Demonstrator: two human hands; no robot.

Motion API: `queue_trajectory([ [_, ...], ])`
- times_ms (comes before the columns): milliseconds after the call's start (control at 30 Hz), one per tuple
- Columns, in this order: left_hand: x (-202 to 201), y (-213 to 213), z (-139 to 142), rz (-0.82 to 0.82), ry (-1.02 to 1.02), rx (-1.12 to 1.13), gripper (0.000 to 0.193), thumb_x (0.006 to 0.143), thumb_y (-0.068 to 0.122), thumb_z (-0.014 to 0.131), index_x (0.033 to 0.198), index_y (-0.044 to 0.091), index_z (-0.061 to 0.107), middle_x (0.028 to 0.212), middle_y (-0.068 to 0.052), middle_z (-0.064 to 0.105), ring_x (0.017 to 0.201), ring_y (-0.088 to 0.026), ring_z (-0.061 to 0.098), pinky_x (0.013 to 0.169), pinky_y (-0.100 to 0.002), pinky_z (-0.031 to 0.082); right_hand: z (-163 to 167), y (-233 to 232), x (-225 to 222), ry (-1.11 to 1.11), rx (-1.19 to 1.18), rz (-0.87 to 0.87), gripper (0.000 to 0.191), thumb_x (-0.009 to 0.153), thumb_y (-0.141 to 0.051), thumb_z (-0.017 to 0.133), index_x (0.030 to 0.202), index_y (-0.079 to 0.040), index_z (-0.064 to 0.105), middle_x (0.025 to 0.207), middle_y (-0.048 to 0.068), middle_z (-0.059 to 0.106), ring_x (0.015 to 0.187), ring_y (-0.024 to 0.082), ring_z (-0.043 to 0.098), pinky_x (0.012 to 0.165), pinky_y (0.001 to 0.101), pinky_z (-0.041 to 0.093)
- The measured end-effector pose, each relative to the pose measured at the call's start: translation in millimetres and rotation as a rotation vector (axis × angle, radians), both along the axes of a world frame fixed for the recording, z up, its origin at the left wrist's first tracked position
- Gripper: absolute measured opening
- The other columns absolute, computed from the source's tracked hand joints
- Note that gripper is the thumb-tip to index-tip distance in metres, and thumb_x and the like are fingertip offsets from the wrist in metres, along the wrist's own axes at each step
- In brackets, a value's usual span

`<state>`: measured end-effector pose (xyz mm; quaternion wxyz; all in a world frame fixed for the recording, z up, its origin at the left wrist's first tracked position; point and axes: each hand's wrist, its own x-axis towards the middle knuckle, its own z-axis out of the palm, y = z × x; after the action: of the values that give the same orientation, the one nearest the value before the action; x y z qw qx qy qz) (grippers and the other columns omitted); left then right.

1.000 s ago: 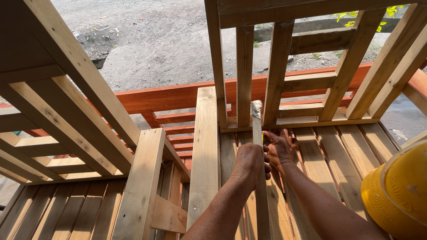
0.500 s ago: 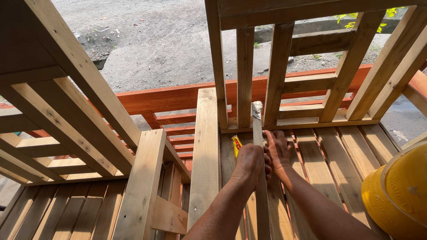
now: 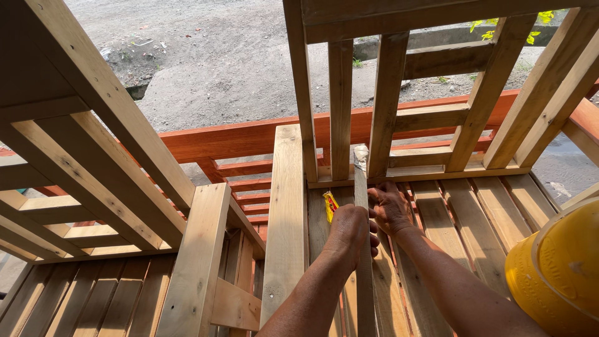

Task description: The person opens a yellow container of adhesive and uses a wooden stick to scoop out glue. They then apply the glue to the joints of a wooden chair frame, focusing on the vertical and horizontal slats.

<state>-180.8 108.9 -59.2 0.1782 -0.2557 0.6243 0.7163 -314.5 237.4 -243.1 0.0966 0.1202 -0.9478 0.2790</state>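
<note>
A thin wooden slat (image 3: 360, 181) stands on edge between the seat boards of a pale wooden bench (image 3: 287, 206), its far end against the slatted backrest (image 3: 340, 106). My left hand (image 3: 349, 234) is closed just left of the slat and holds a small yellow tube (image 3: 329, 206), tip pointing away from me. My right hand (image 3: 390, 209) grips the slat from the right, fingers curled over its top edge. Both hands are close together, about a hand's width from the backrest.
A second unfinished bench frame (image 3: 112, 187) stands to the left. Beyond both runs a red-orange wooden rail (image 3: 249, 137), then bare gravel ground (image 3: 218, 56). A yellow hard hat (image 3: 555, 268) fills the lower right corner.
The yellow tube has come into view in my left hand, which has shifted slightly forward. My right hand's fingers, spread a second ago, have closed on the slat.
</note>
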Motion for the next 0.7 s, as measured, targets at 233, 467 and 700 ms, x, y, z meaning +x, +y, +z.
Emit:
queue_trajectory([
  [233, -1, 1, 3, 0.019, -0.034, 0.017, 0.034, 0.096, 0.014, 0.036, 0.118, 0.000, 0.058, 0.088, -0.013, 0.056, 0.063, -0.019, 0.053, 0.053, -0.037, 0.048, -8, 1, 2, 0.204, 0.017, -0.091, 0.071, 0.078, -0.006, 0.064, 0.145, -0.032, 0.059, 0.131, 0.009, 0.059, 0.112, 0.033, 0.062, 0.094, 0.0438, 0.052],
  [467, -1, 1, 0, 0.028, -0.045, 0.019, 0.036, 0.097, 0.014, 0.035, 0.119, 0.000, 0.061, 0.087, -0.012, 0.056, 0.062, -0.019, 0.052, 0.054, -0.036, 0.049, 17, -5, 10, -0.037, 0.366, -0.019, 0.078, 0.089, -0.030, 0.063, 0.163, -0.033, 0.036, 0.139, 0.011, 0.050, 0.112, 0.029, 0.059, 0.101, 0.0444, 0.050],
  [700, -1, 0, 1, 0.019, -0.013, 0.030, 0.034, 0.096, 0.013, 0.037, 0.117, -0.001, 0.061, 0.086, -0.012, 0.055, 0.061, -0.019, 0.053, 0.053, -0.037, 0.048, 20, -5, 14, 0.048, 0.288, -0.121, 0.079, 0.084, -0.032, 0.063, 0.158, -0.038, 0.038, 0.141, 0.008, 0.048, 0.124, 0.030, 0.054, 0.100, 0.0551, 0.046],
])
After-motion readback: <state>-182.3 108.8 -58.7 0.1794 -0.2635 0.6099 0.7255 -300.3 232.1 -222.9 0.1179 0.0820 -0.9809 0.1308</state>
